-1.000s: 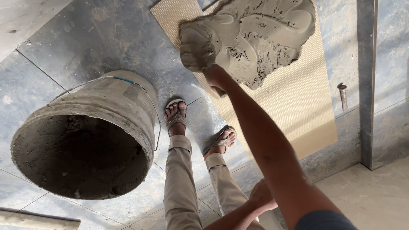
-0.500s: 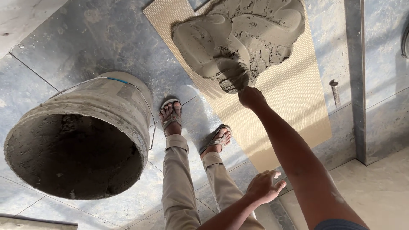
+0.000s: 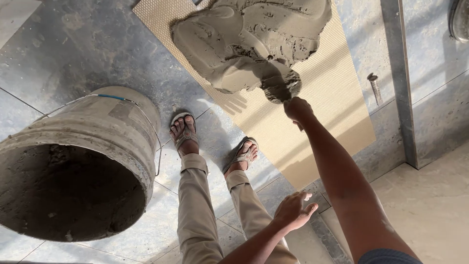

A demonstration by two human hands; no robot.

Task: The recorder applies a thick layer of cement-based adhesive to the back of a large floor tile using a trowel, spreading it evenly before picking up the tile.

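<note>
Mortar spreading on beige ribbed tile [image 3: 337, 98]
Right hand [image 3: 298, 108] clenched on mortar-caked trowel [image 3: 279, 88]; left hand [image 3: 293, 211] released, empty; best drag grey mortar heap [image 3: 249, 39] flat toward the tile's bare edges.

- Mortar [image 3: 254, 41]: wet grey
- Tile [image 3: 337, 98]: tan, fine dotted grid
- Bucket [image 3: 78, 166]: grey-crusted, blue handle grip
- Trousers [image 3: 195, 210]: khaki
- Floor [image 3: 73, 44]: mottled blue-grey

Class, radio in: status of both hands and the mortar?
Right hand gripping a loaded tool in the wet mortar on the tan tile. Left hand open, free. Bucket alongside.
</note>
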